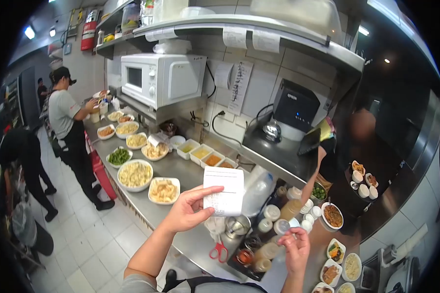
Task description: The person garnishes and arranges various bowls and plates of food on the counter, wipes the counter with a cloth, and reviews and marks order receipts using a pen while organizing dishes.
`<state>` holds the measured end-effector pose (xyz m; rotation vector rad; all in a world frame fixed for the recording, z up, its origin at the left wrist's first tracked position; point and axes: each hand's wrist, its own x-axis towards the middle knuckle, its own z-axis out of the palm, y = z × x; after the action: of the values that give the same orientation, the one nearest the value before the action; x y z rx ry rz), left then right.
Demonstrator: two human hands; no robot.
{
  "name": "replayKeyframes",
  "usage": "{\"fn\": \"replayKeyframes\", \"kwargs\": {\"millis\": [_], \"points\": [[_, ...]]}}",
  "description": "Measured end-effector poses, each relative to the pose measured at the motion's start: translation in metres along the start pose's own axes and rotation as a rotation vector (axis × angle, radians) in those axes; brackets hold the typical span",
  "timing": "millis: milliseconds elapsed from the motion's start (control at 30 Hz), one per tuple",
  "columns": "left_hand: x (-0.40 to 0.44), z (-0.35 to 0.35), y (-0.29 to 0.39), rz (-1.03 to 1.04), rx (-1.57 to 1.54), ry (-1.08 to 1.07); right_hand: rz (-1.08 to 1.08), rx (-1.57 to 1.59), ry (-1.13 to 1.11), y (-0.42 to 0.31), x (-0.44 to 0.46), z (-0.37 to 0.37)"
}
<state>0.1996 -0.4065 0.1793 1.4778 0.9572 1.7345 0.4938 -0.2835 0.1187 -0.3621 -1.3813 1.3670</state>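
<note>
My left hand (193, 210) pinches a small white printed receipt (225, 188) between thumb and fingers, above the steel counter's edge. My right hand (297, 249) is raised beside the squeeze bottles, fingers loosely curled and apart, and I see nothing in it. Under it stands a dark rack of sauce bottles (269, 251) and lidded containers. Red-handled scissors (219, 252) hang near a metal pot (237, 224), between my two hands.
Bowls of food (135, 174) line the steel counter on the left; filled plates (332, 216) stand on the right. Above are a microwave (164, 80), receipt printer (296, 105) and bell (272, 131). Another person's arm (314, 178) reaches in from the right. Co-workers (66, 112) stand at left.
</note>
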Motion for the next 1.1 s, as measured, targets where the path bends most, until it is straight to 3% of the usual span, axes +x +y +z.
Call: {"fn": "replayKeyframes", "kwargs": {"millis": [33,133,333,667,800,867,1000,1100], "points": [[0.007,-0.019,0.001,0.114,-0.026,-0.015,0.019,-0.011,-0.031,0.008,0.005,0.024],[0.019,-0.068,0.01,0.168,-0.02,-0.033,0.123,0.021,-0.115,0.034,0.016,0.082],[0.051,-0.142,0.016,0.108,-0.082,-0.114,0.08,-0.116,-0.169,0.065,0.032,0.153],[0.062,-0.19,0.025,0.083,-0.249,-0.118,0.098,-0.73,-0.391,0.04,0.065,0.202],[0.074,-0.204,0.032,0.05,-0.153,-0.16,-0.075,-0.918,-0.493,0.02,0.105,0.219],[0.077,-0.2,0.034,0.095,-0.137,-0.169,-0.378,-0.983,-0.486,-0.001,0.137,0.232],[0.082,-0.193,0.03,0.141,-0.161,-0.201,-0.416,-0.884,-0.493,-0.043,0.214,0.255],[0.082,-0.196,0.027,0.163,-0.144,-0.182,-0.656,-0.976,-0.423,-0.061,0.301,0.268]]}}
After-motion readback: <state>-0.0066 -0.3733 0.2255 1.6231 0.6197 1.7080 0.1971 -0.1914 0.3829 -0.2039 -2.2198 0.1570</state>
